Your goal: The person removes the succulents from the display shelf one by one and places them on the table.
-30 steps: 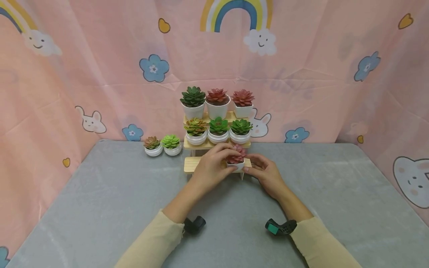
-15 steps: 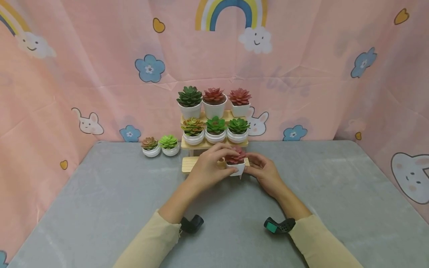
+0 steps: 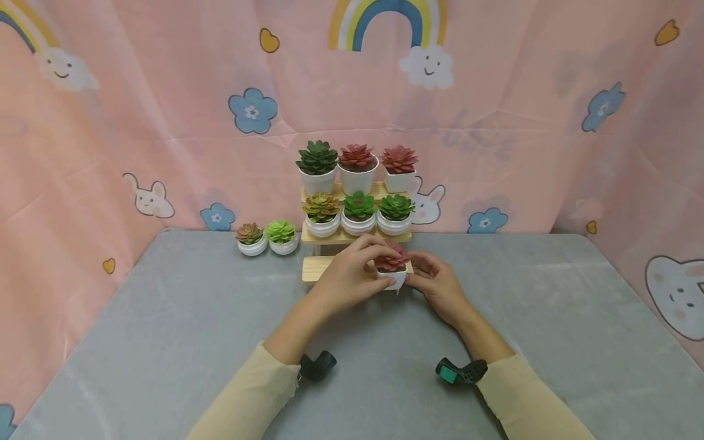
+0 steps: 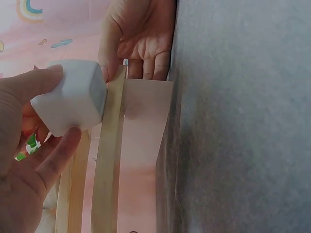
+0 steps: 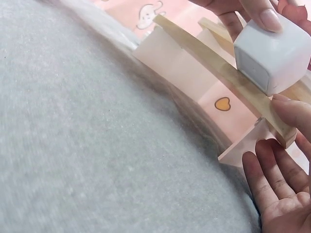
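My left hand (image 3: 346, 275) pinches a white square pot with a red succulent (image 3: 392, 280) between thumb and fingers. The pot is at the front edge of the bottom shelf, near its right end. In the left wrist view, the tilted pot (image 4: 77, 97) shows its underside. My right hand (image 3: 440, 286) grips the right end of the wooden display stand (image 3: 317, 269). In the right wrist view, its thumb (image 5: 291, 112) lies against the plank's end beside the pot, and its fingers (image 5: 260, 179) reach round by the clear leg. Part of the red succulent is hidden by my left fingers.
Three potted succulents stand on the top shelf and three on the middle shelf (image 3: 357, 238). Left of the stand, a brownish succulent (image 3: 251, 239) and a light green succulent (image 3: 282, 238) sit on the grey table (image 3: 192, 318). A pink printed cloth (image 3: 495, 165) hangs behind.
The pot with the red succulent has come slightly toward me and to the right, so more of its white front shows. My right hand stays at the shelf's end.
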`<move>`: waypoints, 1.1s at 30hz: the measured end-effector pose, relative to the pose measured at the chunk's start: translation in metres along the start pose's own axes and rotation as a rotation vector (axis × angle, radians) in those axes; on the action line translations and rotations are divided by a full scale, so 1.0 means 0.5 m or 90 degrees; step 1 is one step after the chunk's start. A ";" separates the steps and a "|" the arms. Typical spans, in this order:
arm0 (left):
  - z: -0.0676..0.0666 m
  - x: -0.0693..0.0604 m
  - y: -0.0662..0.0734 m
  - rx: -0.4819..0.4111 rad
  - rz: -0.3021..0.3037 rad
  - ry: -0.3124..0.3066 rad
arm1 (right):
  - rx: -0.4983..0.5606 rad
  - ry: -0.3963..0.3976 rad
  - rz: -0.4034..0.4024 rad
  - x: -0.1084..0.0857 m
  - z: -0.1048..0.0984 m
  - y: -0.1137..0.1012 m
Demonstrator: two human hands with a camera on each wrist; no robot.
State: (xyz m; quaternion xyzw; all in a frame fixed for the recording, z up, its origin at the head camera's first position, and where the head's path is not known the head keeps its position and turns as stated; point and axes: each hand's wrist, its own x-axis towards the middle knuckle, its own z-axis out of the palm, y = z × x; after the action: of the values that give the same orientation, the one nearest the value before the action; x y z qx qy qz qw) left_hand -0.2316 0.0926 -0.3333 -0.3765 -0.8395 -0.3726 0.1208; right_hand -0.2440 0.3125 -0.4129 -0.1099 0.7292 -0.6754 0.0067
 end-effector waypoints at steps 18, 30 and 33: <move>-0.094 0.001 0.000 0.018 -0.058 -0.014 | -0.035 0.007 0.031 -0.001 -0.002 -0.003; -0.168 -0.013 -0.008 0.036 -0.101 0.058 | -0.047 0.009 0.037 0.001 -0.002 -0.004; -0.176 -0.015 -0.008 0.032 -0.109 0.054 | -0.046 0.009 0.037 0.000 -0.002 -0.003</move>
State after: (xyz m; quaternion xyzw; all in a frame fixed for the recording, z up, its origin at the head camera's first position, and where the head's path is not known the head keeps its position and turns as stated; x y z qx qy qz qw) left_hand -0.2360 0.0236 -0.2780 -0.2840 -0.8718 -0.3762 0.1331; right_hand -0.2440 0.3133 -0.4111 -0.0840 0.7561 -0.6488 0.0176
